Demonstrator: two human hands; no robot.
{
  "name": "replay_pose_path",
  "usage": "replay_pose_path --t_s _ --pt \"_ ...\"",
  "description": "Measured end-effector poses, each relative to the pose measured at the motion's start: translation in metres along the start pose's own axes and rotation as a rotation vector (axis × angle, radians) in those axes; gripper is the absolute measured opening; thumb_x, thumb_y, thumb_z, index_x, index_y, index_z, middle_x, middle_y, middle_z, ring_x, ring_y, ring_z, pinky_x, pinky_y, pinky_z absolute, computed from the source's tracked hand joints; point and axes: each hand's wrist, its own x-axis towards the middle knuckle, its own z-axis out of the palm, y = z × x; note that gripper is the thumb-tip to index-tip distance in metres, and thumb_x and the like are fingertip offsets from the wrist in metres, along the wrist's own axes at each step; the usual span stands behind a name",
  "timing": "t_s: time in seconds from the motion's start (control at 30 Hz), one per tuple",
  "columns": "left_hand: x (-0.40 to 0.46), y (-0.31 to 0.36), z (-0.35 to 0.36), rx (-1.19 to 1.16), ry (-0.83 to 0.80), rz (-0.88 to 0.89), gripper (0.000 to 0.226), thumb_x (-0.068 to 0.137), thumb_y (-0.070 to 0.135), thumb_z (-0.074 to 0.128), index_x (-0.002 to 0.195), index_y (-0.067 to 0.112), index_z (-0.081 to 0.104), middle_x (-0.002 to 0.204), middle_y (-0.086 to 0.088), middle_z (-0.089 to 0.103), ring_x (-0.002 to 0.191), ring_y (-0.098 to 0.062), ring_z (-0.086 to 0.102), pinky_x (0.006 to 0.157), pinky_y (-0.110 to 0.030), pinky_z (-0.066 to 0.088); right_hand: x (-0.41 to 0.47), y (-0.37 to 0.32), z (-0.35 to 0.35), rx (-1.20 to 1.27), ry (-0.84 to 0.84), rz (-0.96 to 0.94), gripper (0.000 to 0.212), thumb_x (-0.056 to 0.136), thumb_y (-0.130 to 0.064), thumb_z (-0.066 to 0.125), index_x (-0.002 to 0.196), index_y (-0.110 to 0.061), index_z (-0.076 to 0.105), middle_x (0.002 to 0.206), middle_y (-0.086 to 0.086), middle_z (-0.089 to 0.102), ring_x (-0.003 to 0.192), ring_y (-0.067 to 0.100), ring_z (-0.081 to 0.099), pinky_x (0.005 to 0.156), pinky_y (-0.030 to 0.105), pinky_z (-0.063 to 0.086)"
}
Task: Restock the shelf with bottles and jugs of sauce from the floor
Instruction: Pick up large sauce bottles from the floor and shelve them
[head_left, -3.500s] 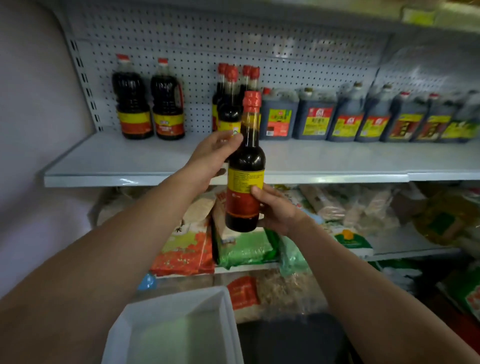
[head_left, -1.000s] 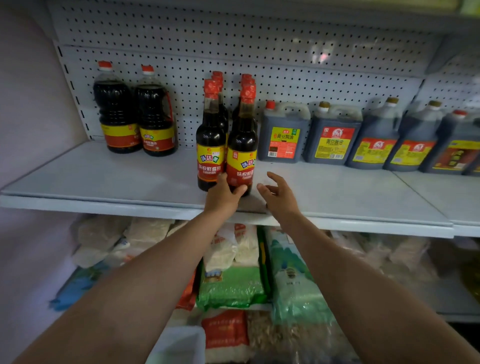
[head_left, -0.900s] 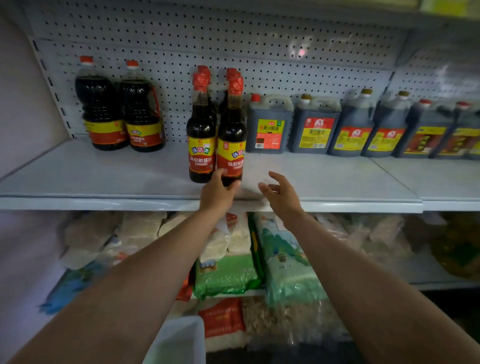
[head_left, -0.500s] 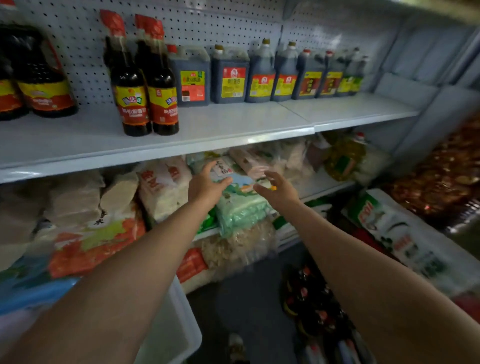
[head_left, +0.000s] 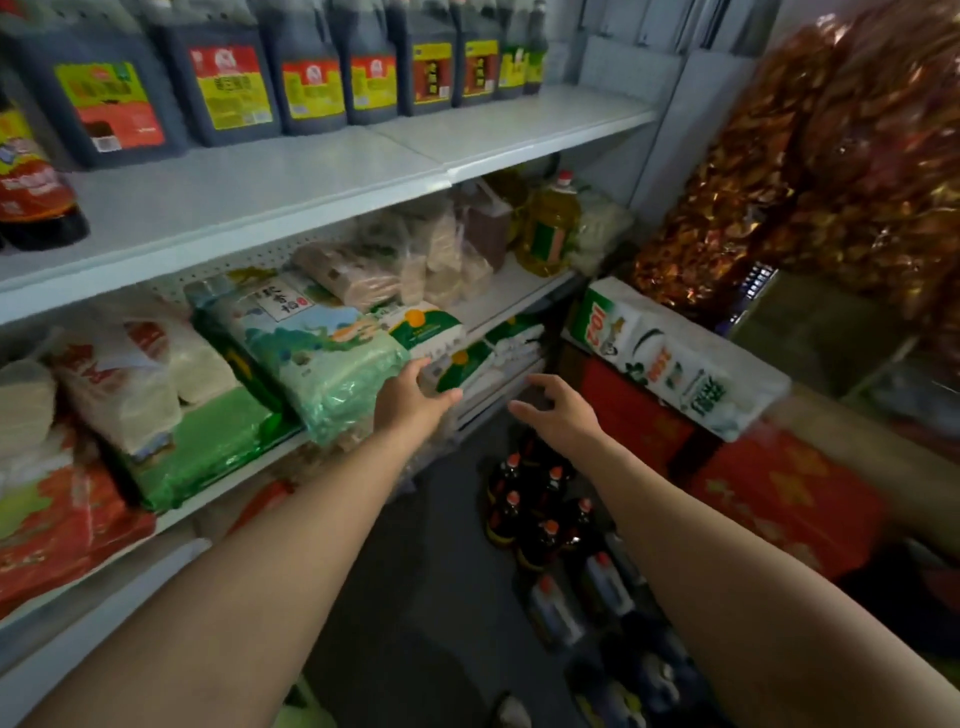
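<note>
Here the shelf (head_left: 291, 171) carries a row of dark jugs (head_left: 223, 83) at the back, its front strip bare, likely room for more stock. Rice bags (head_left: 311, 353) crowd the tier below and overhang its edge. Red cartons (head_left: 779, 493) hem in the floor on the right. Sauce bottles (head_left: 535, 509) stand clustered on the floor between them, smaller jugs nearer. Left hand (head_left: 410, 400) and right hand (head_left: 561, 415) hang above the cluster, both empty, fingers spread, presumably reaching for the next bottle
</note>
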Motion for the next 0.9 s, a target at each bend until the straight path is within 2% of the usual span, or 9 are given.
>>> replay_pose_path --t_s 0.17,0.37,0.47,0.5,0.6,0.73,0.83,0.9 --pt "0.029 0.008 0.087 0.04 -0.12 -0.056 0.068 0.083 0.046 0.076 0.143 0.031 0.048 0.141 -0.006 0.055 0.121 -0.028 0.057 0.085 -0.029 0.045 0.04 0.071 -0.026 0.04 -0.041 0.111 0.065 0.087 -0.056 0.072 0.143 -0.033 0.051 0.141 0.002 0.055 0.128 0.023 0.053 0.106 0.04 0.048" --pt "0.06 -0.006 0.171 0.022 -0.243 -0.113 0.067 0.081 0.042 0.08 0.14 0.032 0.05 0.142 -0.003 0.055 0.127 -0.026 0.054 0.104 -0.041 0.048 0.078 0.151 -0.032 0.08 -0.061 0.271 0.065 0.087 -0.055 0.072 0.143 -0.033 0.05 0.14 0.002 0.057 0.12 0.023 0.06 0.1 0.039 0.051" --pt "0.065 -0.038 0.2 0.069 -0.314 -0.185 0.069 0.079 0.045 0.08 0.14 0.033 0.05 0.14 -0.009 0.056 0.128 -0.028 0.053 0.104 -0.046 0.047 0.078 0.187 -0.021 0.13 -0.091 0.372 0.058 0.091 -0.049 0.071 0.142 -0.029 0.05 0.131 -0.003 0.063 0.096 0.007 0.065 0.08 0.024 0.05" --pt "0.067 -0.047 0.206 0.093 -0.337 -0.21 0.069 0.08 0.045 0.08 0.141 0.033 0.05 0.14 -0.011 0.055 0.129 -0.029 0.052 0.105 -0.046 0.046 0.079 0.197 -0.018 0.148 -0.096 0.407 0.057 0.092 -0.047 0.071 0.142 -0.028 0.05 0.131 -0.004 0.062 0.096 0.007 0.066 0.076 0.022 0.049" --pt "0.082 -0.07 0.226 0.169 -0.388 -0.217 0.069 0.082 0.046 0.077 0.143 0.033 0.048 0.14 -0.013 0.054 0.129 -0.029 0.052 0.105 -0.043 0.046 0.085 0.223 -0.003 0.194 -0.069 0.493 0.061 0.092 -0.047 0.07 0.145 -0.026 0.049 0.139 -0.001 0.056 0.125 0.02 0.057 0.086 0.027 0.043" --pt "0.1 -0.101 0.26 0.215 -0.502 -0.206 0.067 0.084 0.048 0.075 0.143 0.035 0.047 0.141 -0.009 0.053 0.129 -0.028 0.052 0.101 -0.041 0.048 0.082 0.264 0.037 0.228 -0.025 0.617 0.061 0.093 -0.047 0.07 0.146 -0.023 0.05 0.135 0.0 0.057 0.124 0.021 0.057 0.086 0.027 0.044" --pt "0.113 -0.132 0.281 0.199 -0.539 -0.214 0.066 0.085 0.047 0.074 0.144 0.034 0.047 0.143 -0.007 0.052 0.132 -0.027 0.05 0.103 -0.039 0.047 0.088 0.295 0.083 0.247 -0.037 0.657 0.061 0.092 -0.044 0.071 0.145 -0.022 0.051 0.142 0.001 0.057 0.13 0.022 0.055 0.097 0.029 0.045" --pt "0.123 -0.159 0.296 0.189 -0.542 -0.214 0.064 0.086 0.044 0.074 0.143 0.031 0.048 0.143 -0.006 0.054 0.132 -0.025 0.05 0.102 -0.036 0.045 0.099 0.314 0.117 0.286 -0.056 0.667 0.061 0.093 -0.043 0.071 0.145 -0.02 0.05 0.14 0.001 0.058 0.128 0.02 0.056 0.093 0.025 0.044"
